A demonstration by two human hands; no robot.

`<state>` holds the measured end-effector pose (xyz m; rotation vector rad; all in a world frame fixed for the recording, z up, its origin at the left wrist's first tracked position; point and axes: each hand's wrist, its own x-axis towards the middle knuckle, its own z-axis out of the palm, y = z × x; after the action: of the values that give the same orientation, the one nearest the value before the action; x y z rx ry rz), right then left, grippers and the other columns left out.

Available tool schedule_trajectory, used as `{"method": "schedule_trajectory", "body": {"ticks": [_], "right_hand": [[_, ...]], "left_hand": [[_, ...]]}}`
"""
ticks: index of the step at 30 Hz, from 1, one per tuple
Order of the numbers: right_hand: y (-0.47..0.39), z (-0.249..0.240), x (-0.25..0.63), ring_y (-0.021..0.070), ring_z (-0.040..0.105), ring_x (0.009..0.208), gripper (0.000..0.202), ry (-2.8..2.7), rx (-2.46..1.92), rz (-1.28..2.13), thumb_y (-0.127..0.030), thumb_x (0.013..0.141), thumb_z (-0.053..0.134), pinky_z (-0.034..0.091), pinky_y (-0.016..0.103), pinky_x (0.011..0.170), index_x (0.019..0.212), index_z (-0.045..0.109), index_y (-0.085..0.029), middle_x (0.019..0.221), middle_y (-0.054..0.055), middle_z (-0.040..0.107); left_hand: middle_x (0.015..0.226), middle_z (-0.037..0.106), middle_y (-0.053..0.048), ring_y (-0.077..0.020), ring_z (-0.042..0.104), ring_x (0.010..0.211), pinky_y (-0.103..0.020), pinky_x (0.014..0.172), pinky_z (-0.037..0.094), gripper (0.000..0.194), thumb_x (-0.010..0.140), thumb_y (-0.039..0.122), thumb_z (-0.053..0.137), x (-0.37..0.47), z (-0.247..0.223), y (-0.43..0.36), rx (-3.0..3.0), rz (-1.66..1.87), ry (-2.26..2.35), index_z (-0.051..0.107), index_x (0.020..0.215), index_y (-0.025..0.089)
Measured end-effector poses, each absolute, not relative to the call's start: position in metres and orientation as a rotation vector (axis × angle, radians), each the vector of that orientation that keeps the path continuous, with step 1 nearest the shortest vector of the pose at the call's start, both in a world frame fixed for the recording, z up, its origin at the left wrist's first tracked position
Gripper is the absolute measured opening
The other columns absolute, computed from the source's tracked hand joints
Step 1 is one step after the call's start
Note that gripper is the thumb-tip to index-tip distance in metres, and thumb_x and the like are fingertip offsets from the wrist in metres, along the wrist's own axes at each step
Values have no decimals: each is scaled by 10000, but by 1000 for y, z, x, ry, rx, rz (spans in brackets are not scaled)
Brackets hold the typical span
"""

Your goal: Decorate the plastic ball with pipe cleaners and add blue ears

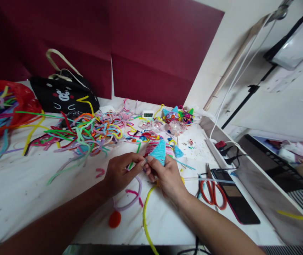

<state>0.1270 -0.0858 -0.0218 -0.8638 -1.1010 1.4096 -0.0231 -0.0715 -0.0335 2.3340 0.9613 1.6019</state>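
My right hand [167,173] is closed on a light-blue triangular piece [159,151] wound from pipe cleaner. My left hand [124,169] meets it in a pinch at the piece's lower left; whatever lies between those fingertips is too small to make out. Just behind the blue triangle is a pink-and-white striped wound piece [150,145], partly covered. A smaller blue cone [178,152] lies to its right. A lilac pipe cleaner [140,191] curves below my hands, and a yellow pipe cleaner [146,216] runs from under my right hand toward the table's front edge.
Orange-handled scissors [213,193] and a black phone [237,198] lie at right, near a power strip [217,152]. Tangled pipe cleaners [87,131] cover the left back. Two colourful figures [179,116] stand behind plastic cups [176,127]. An orange disc [114,219] lies in front.
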Motion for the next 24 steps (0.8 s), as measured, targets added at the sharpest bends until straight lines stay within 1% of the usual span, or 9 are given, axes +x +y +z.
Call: {"method": "schedule_trajectory", "body": {"ticks": [14,24], "right_hand": [[-86,-19,126,62,467,376,270,-1092,-901,1396,-354,805,645,358,192,393,649,571,-147,533,-21,595],[-85,-18,127,74,492,399,254,-1101,-873,1442,-352,775,652,394,193,410,651,582,-141,526,-11,601]], "left_hand": [[690,702,50,-58,659,629,-118,634,474,81,833,97,614,-25,-36,-71,2379,1608,969,629,802,171],[680,700,42,-66,658,617,-135,626,479,82,850,121,591,-23,-34,-72,2378,1574,984,623,796,174]]}}
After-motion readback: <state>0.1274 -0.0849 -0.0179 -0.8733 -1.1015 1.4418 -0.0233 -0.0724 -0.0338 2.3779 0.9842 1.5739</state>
